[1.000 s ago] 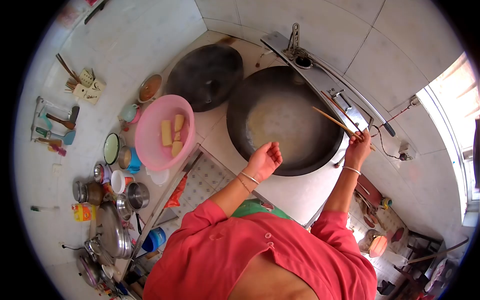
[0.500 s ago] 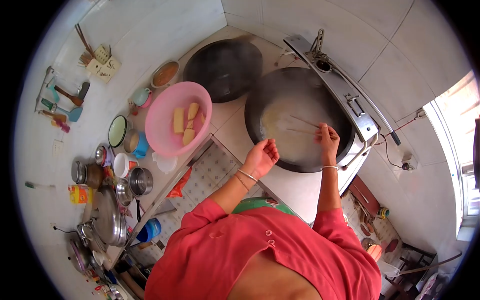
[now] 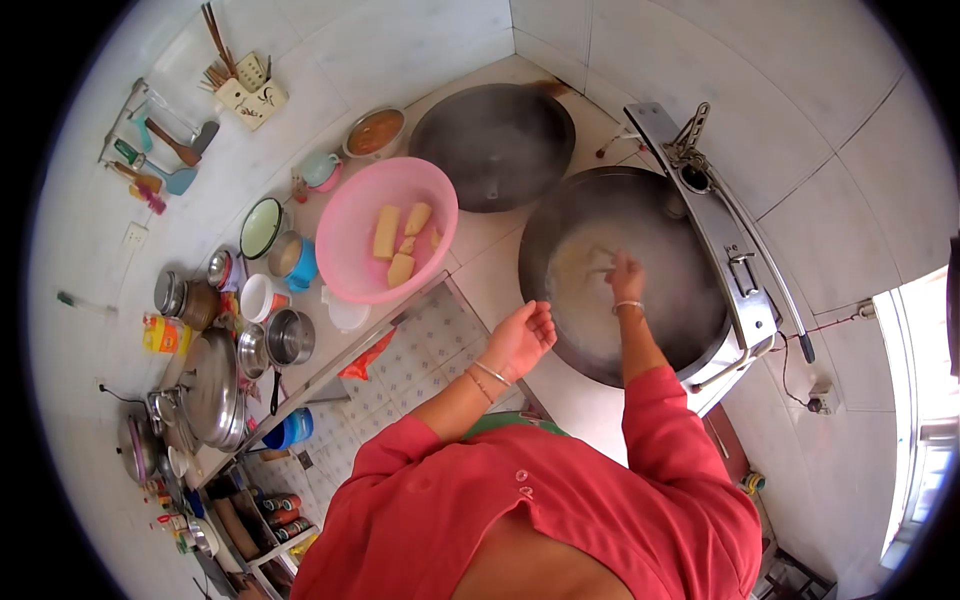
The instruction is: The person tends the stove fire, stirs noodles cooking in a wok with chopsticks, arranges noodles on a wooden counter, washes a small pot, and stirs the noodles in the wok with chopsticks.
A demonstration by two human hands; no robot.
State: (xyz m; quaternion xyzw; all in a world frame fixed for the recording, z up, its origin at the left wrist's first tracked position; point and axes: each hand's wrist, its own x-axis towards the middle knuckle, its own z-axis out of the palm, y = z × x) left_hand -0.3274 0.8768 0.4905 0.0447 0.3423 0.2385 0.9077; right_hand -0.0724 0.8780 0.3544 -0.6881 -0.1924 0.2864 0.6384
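Over the large black wok (image 3: 690, 330), my right hand (image 3: 626, 277) is closed on a pair of chopsticks (image 3: 602, 258), whose tips reach toward the cloudy, steaming liquid (image 3: 585, 320). Steam blurs where the tips end. My left hand (image 3: 520, 341) hovers by the wok's near left edge, palm up with its fingers loosely curled and nothing visible in it. To the left, a pink basin (image 3: 345, 235) holds several pale yellow blocks (image 3: 386, 232).
A dark round lid (image 3: 490, 140) lies behind the basin. The metal noodle press (image 3: 735, 260) spans the wok's right side. Bowls, pots and a steel pan (image 3: 290, 336) crowd the left counter. Utensils hang on the left wall.
My right hand has moved with the chopsticks from the wok's right side to over its middle. My left hand stays near the wok's edge. The view has shifted, moving the surroundings within the frame.
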